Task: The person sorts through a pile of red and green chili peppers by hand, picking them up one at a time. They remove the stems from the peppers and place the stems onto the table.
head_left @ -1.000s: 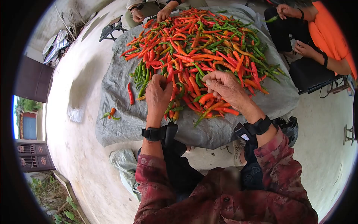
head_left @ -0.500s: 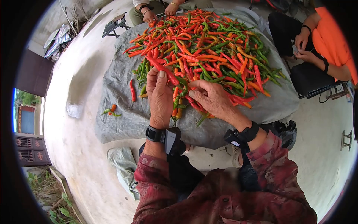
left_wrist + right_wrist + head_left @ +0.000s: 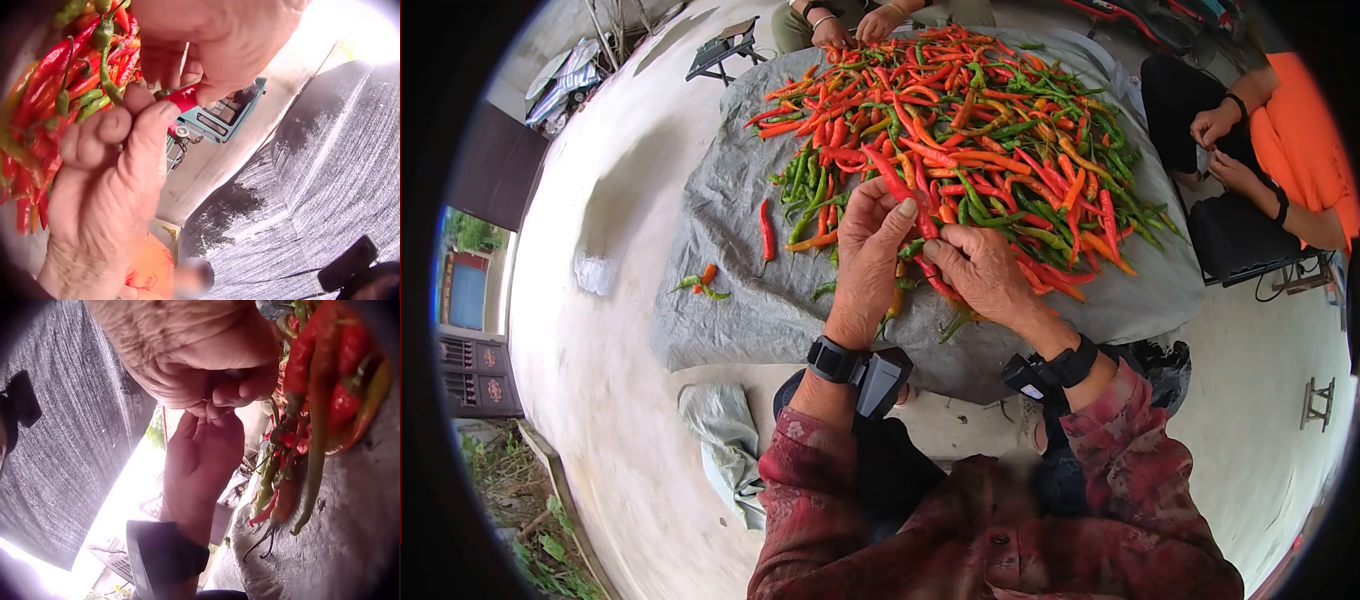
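A long red chili pepper is held up over the near edge of a chili pile, its tip pointing away from me. My left hand grips it between thumb and fingers. Close beside it, my right hand pinches at the pepper's stem end, fingertips bunched against the left thumb. The left wrist view shows the pepper's red stem end with a thin green stem between the two hands. In the right wrist view, the hands hide the pepper.
Red, orange and green chilies cover a table draped in grey sheeting. One red chili and a few small ones lie apart at left. Another person's hands reach the far edge; a person in orange sits at right.
My left hand has lifted the red chili from the pile and drawn it nearer. My right hand has moved left to its stem end. The seated person's hands have come together.
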`<state>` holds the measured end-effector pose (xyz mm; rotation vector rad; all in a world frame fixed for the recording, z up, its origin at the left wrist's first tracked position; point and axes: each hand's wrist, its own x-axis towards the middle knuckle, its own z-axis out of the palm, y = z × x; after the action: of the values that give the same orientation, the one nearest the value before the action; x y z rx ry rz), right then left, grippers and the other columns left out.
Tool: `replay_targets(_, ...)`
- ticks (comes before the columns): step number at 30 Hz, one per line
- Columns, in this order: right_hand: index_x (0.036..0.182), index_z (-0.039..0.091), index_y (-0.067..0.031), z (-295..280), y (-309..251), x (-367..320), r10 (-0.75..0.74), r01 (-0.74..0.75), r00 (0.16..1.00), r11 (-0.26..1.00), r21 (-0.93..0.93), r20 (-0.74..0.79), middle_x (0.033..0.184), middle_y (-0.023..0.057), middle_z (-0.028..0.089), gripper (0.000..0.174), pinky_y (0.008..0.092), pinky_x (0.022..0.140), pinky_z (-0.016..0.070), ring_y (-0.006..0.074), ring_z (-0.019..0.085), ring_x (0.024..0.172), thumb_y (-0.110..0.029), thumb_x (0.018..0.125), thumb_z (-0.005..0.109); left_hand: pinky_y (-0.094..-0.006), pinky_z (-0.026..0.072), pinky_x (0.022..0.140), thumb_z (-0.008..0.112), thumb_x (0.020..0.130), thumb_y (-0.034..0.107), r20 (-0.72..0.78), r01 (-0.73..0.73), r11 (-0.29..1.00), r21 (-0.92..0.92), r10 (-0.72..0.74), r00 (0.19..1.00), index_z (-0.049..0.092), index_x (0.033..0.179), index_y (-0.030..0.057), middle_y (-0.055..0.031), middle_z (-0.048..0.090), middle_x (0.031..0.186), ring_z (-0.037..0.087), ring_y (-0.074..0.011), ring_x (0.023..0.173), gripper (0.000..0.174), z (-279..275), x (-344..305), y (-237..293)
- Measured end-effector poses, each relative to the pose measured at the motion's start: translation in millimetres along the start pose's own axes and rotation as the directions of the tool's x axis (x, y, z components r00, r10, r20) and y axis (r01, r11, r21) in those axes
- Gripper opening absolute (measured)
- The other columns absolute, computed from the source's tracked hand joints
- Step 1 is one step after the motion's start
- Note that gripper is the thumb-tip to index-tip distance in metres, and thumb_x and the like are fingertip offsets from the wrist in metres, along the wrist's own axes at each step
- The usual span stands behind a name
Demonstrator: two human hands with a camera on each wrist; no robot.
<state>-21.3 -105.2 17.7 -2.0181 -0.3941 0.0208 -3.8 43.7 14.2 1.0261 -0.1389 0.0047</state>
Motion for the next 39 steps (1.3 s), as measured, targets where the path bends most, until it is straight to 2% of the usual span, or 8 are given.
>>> replay_targets(7, 0.086, 0.061, 0.0015, -35.3, 7.9, -0.7, 0.105, -0.108, 0.994, 0.977, 0.186, 0.024, 0.058, 0.0021, 0.049, 0.034, 0.0286, 0.049, 0.0392, 0.0116, 0.046, 0.050, -0.029, 0.096, 0.049, -0.0255, 0.0501, 0.074, 0.057, 0.093, 0.021, -0.142, 0.113, 0.964, 0.240, -0.081, 0.987, 0.054, 0.113, 0.0031, -0.0045, 0.062, 0.099, 0.059, -0.0108, 0.087, 0.027, -32.9, 6.4, 10.4)
replay_targets(9, 0.092, 0.059, 0.0012, -48.3, 14.0, -2.2, 0.306, -0.297, 0.946, 0.676, 0.675, 0.110, 0.056, -0.0024, 0.042, 0.032, 0.0236, 0.045, 0.0345, 0.0070, 0.039, 0.047, -0.029, 0.096, 0.050, -0.0247, 0.0498, 0.072, 0.057, 0.093, 0.021, -0.224, -0.020, 0.934, 0.357, 0.106, 0.969, 0.056, 0.111, 0.0026, -0.0043, 0.062, 0.097, 0.059, -0.0104, 0.083, 0.025, -50.7, 9.5, 15.1)
replay_targets(15, 0.097, 0.059, -0.0047, -84.8, 37.0, 1.5, 0.532, -0.066, 0.836, 0.347, 0.936, -0.138, 0.061, -0.0036, 0.046, 0.025, 0.0231, 0.045, 0.0320, 0.0067, 0.040, 0.050, -0.030, 0.095, 0.053, -0.0274, 0.0470, 0.067, 0.061, 0.087, 0.014, -0.291, -0.040, 0.686, 0.726, 0.359, 0.887, 0.059, 0.099, -0.0003, -0.0052, 0.061, 0.088, 0.058, -0.0134, 0.076, 0.019, -110.6, 22.5, 21.7)
replay_targets(17, 0.100, 0.058, -0.0064, -93.7, 51.2, 3.5, 0.569, 0.016, 0.800, 0.299, 0.954, -0.191, 0.064, -0.0041, 0.047, 0.024, 0.0243, 0.049, 0.0337, 0.0070, 0.042, 0.053, -0.030, 0.095, 0.054, -0.0371, 0.0470, 0.076, 0.068, 0.078, 0.018, -0.022, -0.025, 0.115, 0.993, 0.387, 0.922, 0.058, 0.101, 0.0009, -0.0129, 0.061, 0.095, 0.059, -0.0278, 0.087, 0.030, -130.9, 34.2, 19.4)
replay_targets(24, 0.099, 0.057, -0.0114, -93.8, 68.6, 1.8, 0.524, 0.120, 0.827, 0.191, 0.974, -0.204, 0.066, -0.0057, 0.048, 0.017, 0.0226, 0.047, 0.0344, 0.0060, 0.043, 0.053, -0.026, 0.097, 0.049, -0.0487, 0.0354, 0.101, 0.073, 0.069, 0.041, -0.044, 0.092, -0.384, 0.919, 0.133, 0.990, 0.038, 0.134, 0.0069, -0.0214, 0.046, 0.130, 0.040, -0.0411, 0.123, 0.081, -132.0, 85.8, 10.5)
replay_targets(26, 0.097, 0.057, -0.0123, -93.3, 65.6, 0.9, 0.514, 0.108, 0.835, 0.197, 0.974, -0.196, 0.066, -0.0060, 0.048, 0.015, 0.0221, 0.046, 0.0343, 0.0057, 0.043, 0.052, -0.025, 0.097, 0.049, -0.0487, 0.0345, 0.102, 0.072, 0.066, 0.047, -0.126, 0.150, -0.422, 0.894, 0.086, 0.988, 0.031, 0.140, 0.0090, -0.0225, 0.046, 0.129, 0.040, -0.0424, 0.124, 0.093, -133.6, 96.8, 14.2)
replay_targets(28, 0.094, 0.056, -0.0133, -93.8, 66.5, 1.1, 0.560, 0.061, 0.808, 0.229, 0.971, -0.183, 0.065, -0.0061, 0.048, 0.012, 0.0214, 0.045, 0.0344, 0.0056, 0.044, 0.051, -0.023, 0.095, 0.050, -0.0521, 0.0382, 0.098, 0.072, 0.065, 0.052, -0.316, 0.283, -0.192, 0.940, -0.170, 0.933, 0.033, 0.137, 0.0059, -0.0209, 0.045, 0.132, 0.042, -0.0430, 0.121, 0.094, -132.2, 107.1, 23.0)
replay_targets(39, 0.103, 0.057, -0.0128, -92.6, 72.0, -0.7, 0.526, -0.017, 0.837, 0.301, 0.954, -0.151, 0.066, -0.0066, 0.049, 0.018, 0.0206, 0.045, 0.0346, 0.0041, 0.044, 0.051, -0.027, 0.094, 0.052, -0.0473, 0.0491, 0.074, 0.069, 0.072, 0.036, -0.198, 0.202, -0.098, 0.974, 0.050, 0.979, 0.052, 0.102, 0.0028, -0.0249, 0.060, 0.094, 0.060, -0.0402, 0.090, 0.048, -119.4, 98.4, -0.3)
